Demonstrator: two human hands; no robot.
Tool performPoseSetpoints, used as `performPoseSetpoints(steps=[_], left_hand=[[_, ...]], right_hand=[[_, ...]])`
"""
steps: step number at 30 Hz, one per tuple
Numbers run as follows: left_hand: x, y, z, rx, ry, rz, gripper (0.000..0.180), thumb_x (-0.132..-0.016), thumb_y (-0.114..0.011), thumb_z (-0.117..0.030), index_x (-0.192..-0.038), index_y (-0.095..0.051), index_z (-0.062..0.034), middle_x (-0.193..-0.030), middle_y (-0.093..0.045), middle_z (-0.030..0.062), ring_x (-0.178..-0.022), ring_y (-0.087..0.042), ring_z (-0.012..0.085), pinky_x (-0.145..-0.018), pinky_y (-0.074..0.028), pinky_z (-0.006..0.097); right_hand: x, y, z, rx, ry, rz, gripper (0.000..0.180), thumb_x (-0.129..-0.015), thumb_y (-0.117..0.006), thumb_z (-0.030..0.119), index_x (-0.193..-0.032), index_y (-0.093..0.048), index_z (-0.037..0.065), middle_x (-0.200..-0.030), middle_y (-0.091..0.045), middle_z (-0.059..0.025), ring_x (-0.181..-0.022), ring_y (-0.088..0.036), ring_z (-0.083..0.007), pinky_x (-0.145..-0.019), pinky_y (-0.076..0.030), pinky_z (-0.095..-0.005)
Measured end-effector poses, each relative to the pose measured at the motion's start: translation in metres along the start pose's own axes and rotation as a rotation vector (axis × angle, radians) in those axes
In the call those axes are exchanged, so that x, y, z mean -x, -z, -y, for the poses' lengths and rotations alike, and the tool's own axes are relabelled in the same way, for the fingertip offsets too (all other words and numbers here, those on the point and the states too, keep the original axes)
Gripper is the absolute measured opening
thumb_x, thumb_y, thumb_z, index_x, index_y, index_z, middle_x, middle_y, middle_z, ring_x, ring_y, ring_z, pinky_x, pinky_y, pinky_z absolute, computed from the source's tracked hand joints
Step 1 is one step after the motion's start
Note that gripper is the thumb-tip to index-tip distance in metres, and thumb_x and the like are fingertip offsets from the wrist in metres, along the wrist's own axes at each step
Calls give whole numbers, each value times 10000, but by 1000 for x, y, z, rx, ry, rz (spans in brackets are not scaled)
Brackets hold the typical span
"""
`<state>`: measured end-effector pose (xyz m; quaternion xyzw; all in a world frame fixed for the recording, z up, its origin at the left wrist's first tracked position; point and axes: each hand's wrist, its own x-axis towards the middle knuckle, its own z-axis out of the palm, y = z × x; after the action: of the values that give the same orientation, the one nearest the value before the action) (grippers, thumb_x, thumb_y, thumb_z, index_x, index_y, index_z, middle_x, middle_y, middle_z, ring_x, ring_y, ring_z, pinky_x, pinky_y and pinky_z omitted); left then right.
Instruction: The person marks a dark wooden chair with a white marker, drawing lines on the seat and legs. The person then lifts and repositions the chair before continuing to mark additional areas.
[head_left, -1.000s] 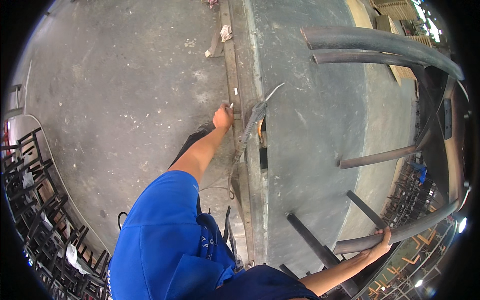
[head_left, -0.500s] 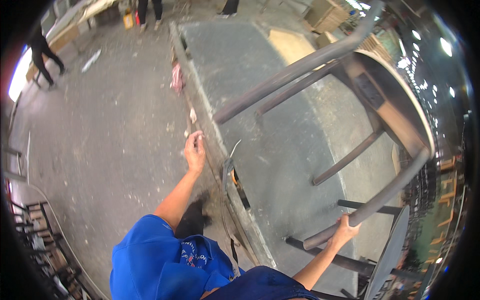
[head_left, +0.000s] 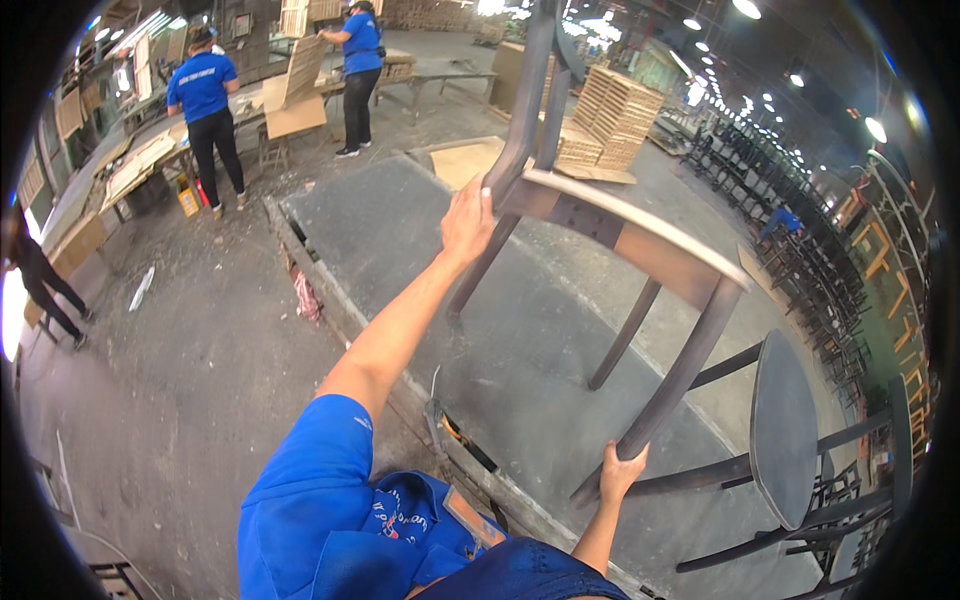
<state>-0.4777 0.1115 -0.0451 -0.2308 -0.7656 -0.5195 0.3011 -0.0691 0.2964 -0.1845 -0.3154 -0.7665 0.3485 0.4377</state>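
A dark wooden chair [head_left: 660, 262] with a lighter brown patch on its seat rail is tilted over a grey-topped platform [head_left: 500, 375]. My left hand [head_left: 468, 224] is closed at the joint of its back post and seat; some of the fingers are hidden. Lower down, my right hand [head_left: 622, 470] wraps round the end of a front leg. Just right of that hand, a second dark chair [head_left: 785, 430] lies on its side, its rounded seat standing on edge.
A pink rag [head_left: 306, 298] lies by the platform's left edge. Two people in blue shirts [head_left: 203, 88] stand at far benches, and another person's dark legs show far left. Stacked wooden slats [head_left: 612, 115] stand beyond. Rows of dark chairs [head_left: 815, 280] fill the right.
My left hand has come up from the platform's edge onto the chair's back post. The chair has turned more upright, and my right hand keeps its leg. The view has lifted toward the far benches.
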Motion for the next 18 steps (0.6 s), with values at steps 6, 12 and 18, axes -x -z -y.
performPoseSetpoints(steps=[6,12,18], left_hand=[[-117,-13,-50,353,-216,-182,492,-974,-421,-289,-1360,-352,9,-1236,-523,283,-1174,-497,402,-997,-381,448],[-176,30,-76,787,2,76,663,-884,-634,-350,-1328,-353,53,-1083,-617,184,-964,-630,262,-844,-490,349],[-152,85,-97,1033,28,195,484,-816,-742,-275,-1119,-467,-17,-818,-611,57,-583,-619,119,-502,-500,234]], right_hand=[[35,-3,-20,7,-171,13,662,-712,-753,98,-1278,-440,-41,-1042,-574,-161,-969,-558,-282,-889,-437,-367],[44,12,1,-308,-179,-65,620,-827,-650,319,-1335,-393,73,-938,-530,-10,-860,-526,-147,-784,-429,-318],[-16,60,55,-610,-222,-165,756,-871,-390,720,-1424,-361,205,-1283,-446,-89,-1263,-361,-275,-1044,-217,-511]])
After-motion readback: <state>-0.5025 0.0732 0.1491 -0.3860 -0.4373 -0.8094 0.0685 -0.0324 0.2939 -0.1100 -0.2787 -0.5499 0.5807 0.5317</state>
